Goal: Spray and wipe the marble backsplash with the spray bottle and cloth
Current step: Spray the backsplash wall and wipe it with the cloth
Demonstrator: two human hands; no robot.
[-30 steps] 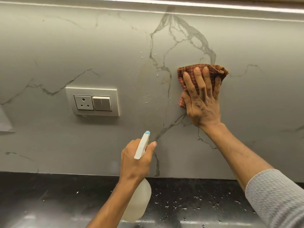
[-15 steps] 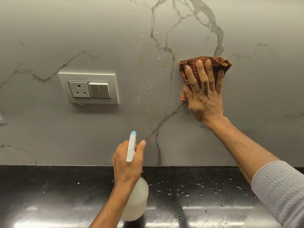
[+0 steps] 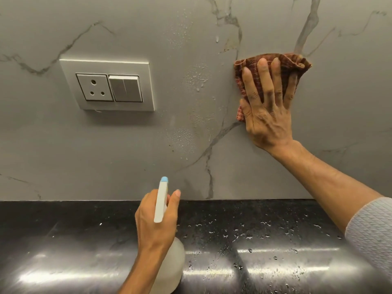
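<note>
Shifted since a second ago: view dropped lower, more black counter [image 3: 63,230] showing, strip light gone from the top edge; spray bottle [image 3: 162,200] a little lower and further left against the wall, cloth [image 3: 284,62] pinned at about the same vein as before.

Well left of both hands, set into the marble backsplash [image 3: 63,155]: pale socket plate [image 3: 106,84] with a three-pin outlet beside a rocker switch.

Between plate and cloth, patches of fine spray droplets [image 3: 196,78] clinging to the stone, above and slightly right of the bottle's nozzle.

Lower centre: left hand [image 3: 157,225] closed around the bottle's neck, thumb up beside the white trigger head, blue-tipped nozzle aimed at the wall, cloudy body hanging below the wrist over the counter.

Further right and higher: right hand [image 3: 268,107] flat, fingers spread, pressing the reddish-brown checked cloth against the marble, bunched folds poking out above the fingertips. Grey knit sleeve [image 3: 371,230] at the far right edge. Water beads scattered on the counter beneath that forearm.
</note>
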